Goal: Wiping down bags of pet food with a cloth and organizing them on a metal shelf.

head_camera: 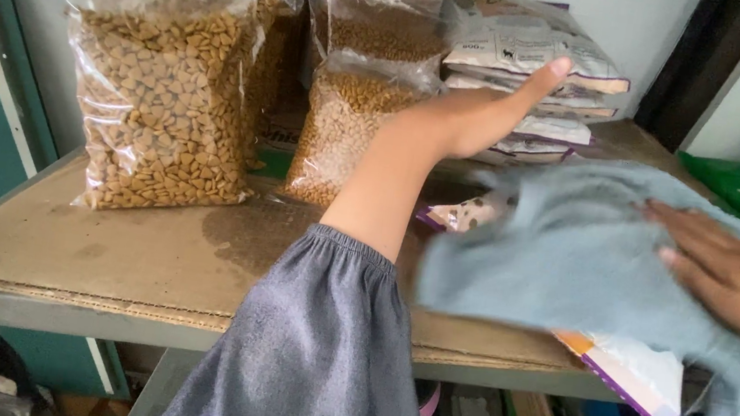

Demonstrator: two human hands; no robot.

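The left hand [486,109] reaches across the shelf [138,255] with fingers stretched out flat and together, its palm resting against a stack of white printed pouches [536,78] at the back; it grips nothing and looks placed there to steady the stack. The grey sleeve [315,352] covers that forearm to just below the elbow. The right hand [738,277] lies spread wide and flat on top of a blue-grey cloth [581,253], pressing it down onto another white pouch with a purple edge [641,378] that juts out over the shelf's front lip. The cloth is bunched and draped over most of the pouch, as it would be for wiping its surface. To the left, well apart from both hands, a clear bag of brown kibble [167,98] stands upright on the cardboard liner, and a second clear kibble bag [342,129] leans just behind the left forearm.
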